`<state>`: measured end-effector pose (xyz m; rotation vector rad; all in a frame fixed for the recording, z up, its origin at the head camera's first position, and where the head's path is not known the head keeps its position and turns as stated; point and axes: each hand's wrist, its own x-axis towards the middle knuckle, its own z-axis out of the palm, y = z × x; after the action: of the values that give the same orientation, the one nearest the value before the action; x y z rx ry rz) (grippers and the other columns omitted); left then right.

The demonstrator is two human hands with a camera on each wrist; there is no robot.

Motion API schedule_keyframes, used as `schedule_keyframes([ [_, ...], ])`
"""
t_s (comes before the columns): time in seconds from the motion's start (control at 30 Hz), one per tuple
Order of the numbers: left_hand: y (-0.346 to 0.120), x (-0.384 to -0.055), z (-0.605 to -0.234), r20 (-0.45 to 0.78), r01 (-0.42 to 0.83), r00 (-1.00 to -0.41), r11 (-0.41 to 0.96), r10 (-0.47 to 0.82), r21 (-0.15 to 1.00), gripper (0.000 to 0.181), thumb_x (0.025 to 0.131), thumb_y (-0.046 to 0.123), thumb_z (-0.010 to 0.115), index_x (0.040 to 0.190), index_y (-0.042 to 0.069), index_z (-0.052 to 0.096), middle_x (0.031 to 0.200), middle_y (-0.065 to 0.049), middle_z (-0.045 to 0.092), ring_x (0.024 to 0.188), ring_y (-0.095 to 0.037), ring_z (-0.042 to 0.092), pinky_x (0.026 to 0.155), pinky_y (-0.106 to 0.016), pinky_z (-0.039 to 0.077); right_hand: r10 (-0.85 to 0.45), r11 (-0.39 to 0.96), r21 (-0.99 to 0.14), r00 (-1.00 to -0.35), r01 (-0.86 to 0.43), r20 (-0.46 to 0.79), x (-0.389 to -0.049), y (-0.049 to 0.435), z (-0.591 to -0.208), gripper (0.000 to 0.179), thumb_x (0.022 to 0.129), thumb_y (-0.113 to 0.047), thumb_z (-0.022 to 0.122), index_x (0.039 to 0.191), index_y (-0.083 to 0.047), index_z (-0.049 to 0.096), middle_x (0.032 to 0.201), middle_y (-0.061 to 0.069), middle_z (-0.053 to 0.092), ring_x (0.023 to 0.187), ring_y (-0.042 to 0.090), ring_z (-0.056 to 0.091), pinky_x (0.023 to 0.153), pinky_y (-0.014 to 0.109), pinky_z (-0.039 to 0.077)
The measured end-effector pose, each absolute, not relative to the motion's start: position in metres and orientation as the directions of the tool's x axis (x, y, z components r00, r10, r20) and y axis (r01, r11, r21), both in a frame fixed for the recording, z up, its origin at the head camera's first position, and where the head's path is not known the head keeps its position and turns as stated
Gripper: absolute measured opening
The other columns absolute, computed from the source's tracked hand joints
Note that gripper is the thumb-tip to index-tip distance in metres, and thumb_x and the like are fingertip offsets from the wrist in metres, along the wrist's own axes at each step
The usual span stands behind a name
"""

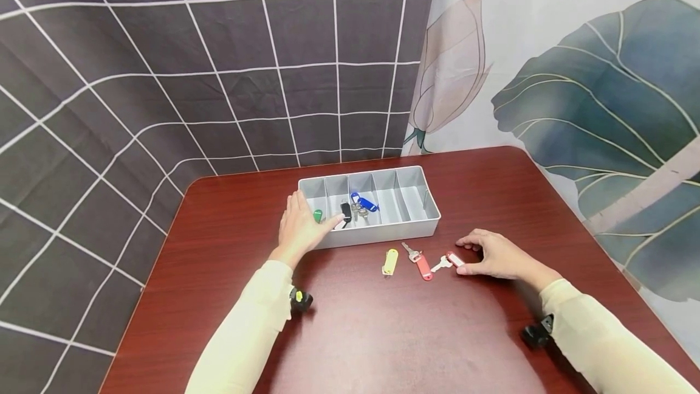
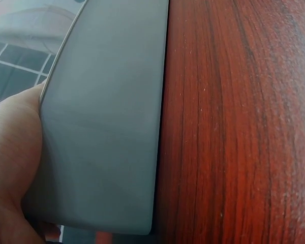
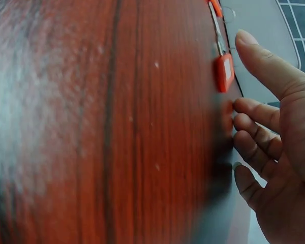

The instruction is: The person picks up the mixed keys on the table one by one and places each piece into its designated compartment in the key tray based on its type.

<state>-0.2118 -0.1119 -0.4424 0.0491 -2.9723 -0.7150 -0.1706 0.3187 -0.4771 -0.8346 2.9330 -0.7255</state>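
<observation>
A grey tray with several compartments [image 1: 366, 236] stands toward the back of the table. My left hand [image 1: 299, 227] holds its left end, thumb over the front rim and fingers along the side; the left wrist view shows this hand [image 2: 12, 147] against the tray's wall [image 2: 101, 127]. Beside a key with a white-labelled red tag [image 1: 455, 259] is my right hand [image 1: 497, 254], fingers loosely bent. In the right wrist view, a gap separates the thumb from the red tag [image 3: 224, 72]. Another red-tagged key [image 1: 423, 266] and a yellow-tagged key [image 1: 391, 261] lie to the left.
Inside the tray, a green tag [image 1: 318, 216] is in the leftmost compartment, a black tag [image 1: 346, 211] in the second, and keys with blue tags [image 1: 368, 204] in the third. The reddish-brown table [image 1: 350, 333] reaches back to a dark grid-patterned curtain [image 1: 235, 96].
</observation>
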Motion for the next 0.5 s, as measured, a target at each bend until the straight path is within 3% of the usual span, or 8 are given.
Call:
schedule_keyframes([
  [0.3,-0.1118,-0.2118,-0.4447,0.067,-0.018,-0.996,0.888,-0.055,0.460,0.127,0.069,0.082,0.056,0.151,-0.003,0.011,0.154,-0.021,0.020,0.144,-0.034,0.016,0.113,-0.048,0.022,-0.508,0.749,-0.421,-0.851,-0.512,0.130,-0.1735,0.3157,-0.4822,0.052,0.062,-0.047,0.088,0.096,-0.017,0.063,0.085,-0.009,0.052,0.079,0.007,0.050,0.070,0.028,0.046],
  [0.5,-0.1122,-0.2134,-0.4448,0.084,-0.008,-0.995,0.889,-0.052,0.457,0.126,0.069,0.080,0.058,0.151,-0.004,0.012,0.153,-0.022,0.021,0.143,-0.035,0.017,0.113,-0.049,0.023,-0.497,0.750,-0.425,-0.856,-0.506,0.141,-0.1752,0.3179,-0.4826,0.041,0.067,-0.040,0.087,0.091,-0.017,0.063,0.081,-0.009,0.053,0.075,0.007,0.049,0.066,0.026,0.045],
])
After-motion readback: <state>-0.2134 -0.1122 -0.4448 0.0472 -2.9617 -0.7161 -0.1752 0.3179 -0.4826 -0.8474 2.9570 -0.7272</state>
